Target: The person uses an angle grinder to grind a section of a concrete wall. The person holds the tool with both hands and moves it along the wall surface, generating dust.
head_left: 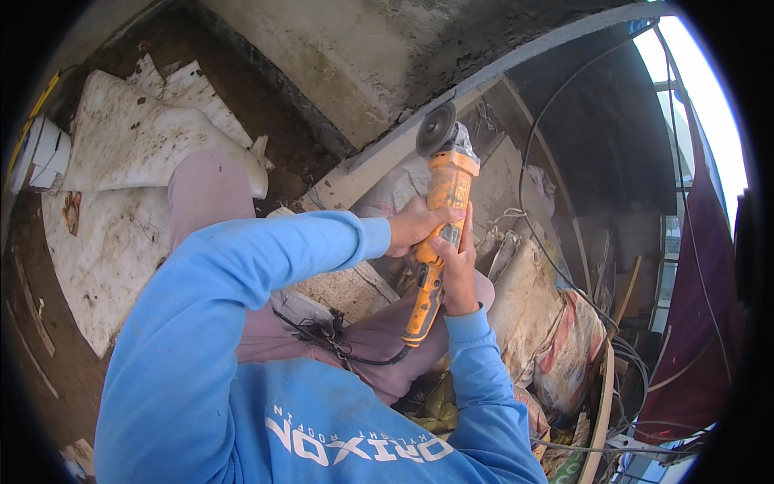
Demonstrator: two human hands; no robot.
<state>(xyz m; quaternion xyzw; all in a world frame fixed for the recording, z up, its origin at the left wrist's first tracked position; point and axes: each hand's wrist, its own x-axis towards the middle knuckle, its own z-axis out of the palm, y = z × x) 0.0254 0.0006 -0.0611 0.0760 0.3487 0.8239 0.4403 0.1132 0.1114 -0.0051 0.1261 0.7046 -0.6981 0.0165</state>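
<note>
One grinder point(450, 190) points away, long axis leaning rightward.

The long orange angle grinder point(433, 278) has a scuffed plastic casing point(449, 185), a dull grey metal head point(462, 139) and a matt, dark round disc point(436, 129). The person's blue sweatshirt point(177, 355) and mauve trousers point(208, 189) are matt cloth. The broad grey concrete slab point(330, 60) is rough, the dirt-spotted white sheet point(113, 258) matt, and the pale wooden strip point(598, 415) unpolished.

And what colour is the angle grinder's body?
The grinder's body is mainly yellow-orange, with dark parts; head view.
</note>
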